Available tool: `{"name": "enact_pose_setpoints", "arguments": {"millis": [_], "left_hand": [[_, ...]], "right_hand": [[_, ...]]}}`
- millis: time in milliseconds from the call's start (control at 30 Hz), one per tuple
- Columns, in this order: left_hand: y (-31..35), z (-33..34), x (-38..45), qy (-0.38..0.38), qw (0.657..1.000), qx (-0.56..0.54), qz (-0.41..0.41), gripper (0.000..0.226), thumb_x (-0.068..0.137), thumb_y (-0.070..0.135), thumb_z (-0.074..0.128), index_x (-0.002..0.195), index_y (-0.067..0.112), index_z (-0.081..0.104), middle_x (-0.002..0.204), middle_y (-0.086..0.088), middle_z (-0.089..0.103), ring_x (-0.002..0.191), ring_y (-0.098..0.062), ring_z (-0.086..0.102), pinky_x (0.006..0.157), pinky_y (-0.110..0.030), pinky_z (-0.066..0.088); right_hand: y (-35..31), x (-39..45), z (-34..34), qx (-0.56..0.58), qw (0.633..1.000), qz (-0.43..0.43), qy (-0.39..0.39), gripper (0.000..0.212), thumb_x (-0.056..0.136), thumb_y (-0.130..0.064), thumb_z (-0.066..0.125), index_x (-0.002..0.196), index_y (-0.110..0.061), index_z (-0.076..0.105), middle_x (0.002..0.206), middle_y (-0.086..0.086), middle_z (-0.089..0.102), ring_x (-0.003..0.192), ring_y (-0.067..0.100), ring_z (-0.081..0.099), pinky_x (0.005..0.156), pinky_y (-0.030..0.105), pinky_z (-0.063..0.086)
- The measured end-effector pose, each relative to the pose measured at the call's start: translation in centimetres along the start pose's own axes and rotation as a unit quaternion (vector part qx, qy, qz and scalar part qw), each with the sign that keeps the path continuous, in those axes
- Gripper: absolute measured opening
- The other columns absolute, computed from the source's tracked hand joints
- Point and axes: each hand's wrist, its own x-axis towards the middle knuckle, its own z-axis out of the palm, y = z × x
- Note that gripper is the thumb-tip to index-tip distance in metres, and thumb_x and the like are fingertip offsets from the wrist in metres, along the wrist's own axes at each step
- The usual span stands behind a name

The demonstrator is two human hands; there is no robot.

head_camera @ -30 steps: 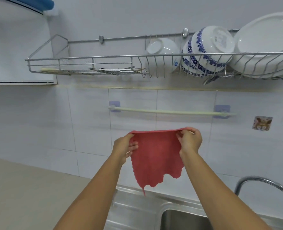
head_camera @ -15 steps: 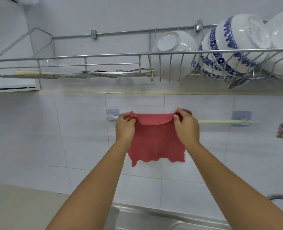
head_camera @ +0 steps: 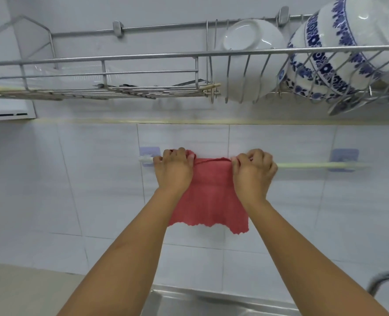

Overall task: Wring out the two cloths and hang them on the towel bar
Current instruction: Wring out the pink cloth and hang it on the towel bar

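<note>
Above the sink [head_camera: 211, 302], left hand [head_camera: 174, 171] and right hand [head_camera: 254, 173] pinch with curled fingers the red cloth [head_camera: 209, 197] at the towel bar [head_camera: 321, 165]; hanging appears underway, releasing it draped evenly likely next.

A wire dish rack [head_camera: 125, 62] hangs from a rail [head_camera: 166, 26] on the wall above the tiled backsplash [head_camera: 86, 179]. In its right part a plain white bowl [head_camera: 250, 58] stands on edge, and just beside it to the right stand blue-patterned bowls [head_camera: 325, 58], stacked and tilted. Chopsticks [head_camera: 208, 87] lie in the flat left part of the rack. Below, the steel sink [head_camera: 189, 299] meets the wall, a beige counter [head_camera: 24, 290] to its left and a blurred tap [head_camera: 385, 281] at the right.
</note>
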Motion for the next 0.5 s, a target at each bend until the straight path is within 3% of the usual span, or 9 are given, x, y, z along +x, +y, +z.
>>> {"name": "enact_pose_setpoints", "arguments": {"millis": [133, 233, 400, 500], "left_hand": [[0.5, 0.5, -0.7, -0.005, 0.999, 0.038, 0.006, 0.045, 0.1, 0.039, 0.028, 0.113, 0.015, 0.064, 0.114, -0.01, 0.063, 0.114, -0.029, 0.048, 0.098, -0.048, 0.03], [0.3, 0.6, -1.2, 0.016, 1.0, 0.027, -0.002, 0.042, 0.1, 0.036, 0.029, 0.109, 0.014, 0.064, 0.112, -0.009, 0.063, 0.113, -0.027, 0.049, 0.1, -0.048, 0.028], [-0.4, 0.1, -0.3, -0.005, 1.0, -0.023, -0.02, 0.034, 0.099, 0.035, 0.033, 0.103, 0.008, 0.054, 0.094, -0.011, 0.067, 0.098, -0.03, 0.058, 0.095, -0.046, 0.031], [-1.2, 0.0, 0.4, -0.042, 0.998, -0.055, -0.007, 0.035, 0.099, 0.038, 0.032, 0.102, 0.009, 0.051, 0.096, -0.013, 0.067, 0.095, -0.032, 0.059, 0.091, -0.043, 0.035]], "right_hand": [[-0.3, 0.3, 0.1, 0.013, 1.0, 0.001, -0.026, 0.027, 0.098, -0.033, 0.045, 0.096, -0.013, 0.063, 0.082, 0.005, 0.065, 0.085, 0.028, 0.056, 0.085, 0.039, 0.029], [-0.2, 0.3, 0.2, -0.007, 0.999, 0.003, -0.032, 0.032, 0.098, -0.038, 0.043, 0.091, -0.013, 0.061, 0.074, 0.004, 0.065, 0.083, 0.028, 0.058, 0.087, 0.041, 0.031], [0.7, -0.6, 0.4, -0.008, 0.999, 0.023, -0.023, 0.04, 0.097, -0.048, 0.041, 0.092, -0.02, 0.069, 0.1, 0.004, 0.063, 0.107, 0.026, 0.047, 0.1, 0.043, 0.025], [0.9, -1.5, 0.6, -0.001, 0.999, 0.015, -0.033, 0.043, 0.097, -0.049, 0.035, 0.101, -0.019, 0.066, 0.111, 0.006, 0.057, 0.115, 0.027, 0.044, 0.11, 0.047, 0.021]]}}
